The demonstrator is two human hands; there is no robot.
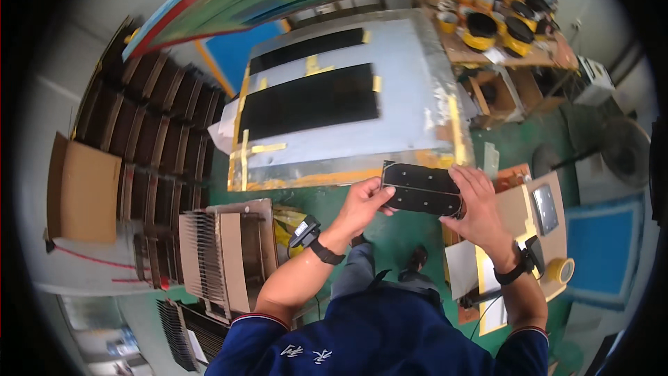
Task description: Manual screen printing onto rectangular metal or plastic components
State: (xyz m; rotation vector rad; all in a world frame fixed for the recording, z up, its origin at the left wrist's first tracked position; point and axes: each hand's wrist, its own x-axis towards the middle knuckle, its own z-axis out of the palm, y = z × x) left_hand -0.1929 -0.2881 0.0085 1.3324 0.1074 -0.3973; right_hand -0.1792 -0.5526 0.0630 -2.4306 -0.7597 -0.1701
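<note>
One black panel [421, 194] | left fingers [383, 197] grip left end | right fingers [474, 181], right end

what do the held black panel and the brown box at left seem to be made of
Black panel: perhaps plastic or coated glass, smooth-looking, from its flat, dark face; I can't tell which. Brown box: likely matte cardboard, from its plain tan sides.
</note>
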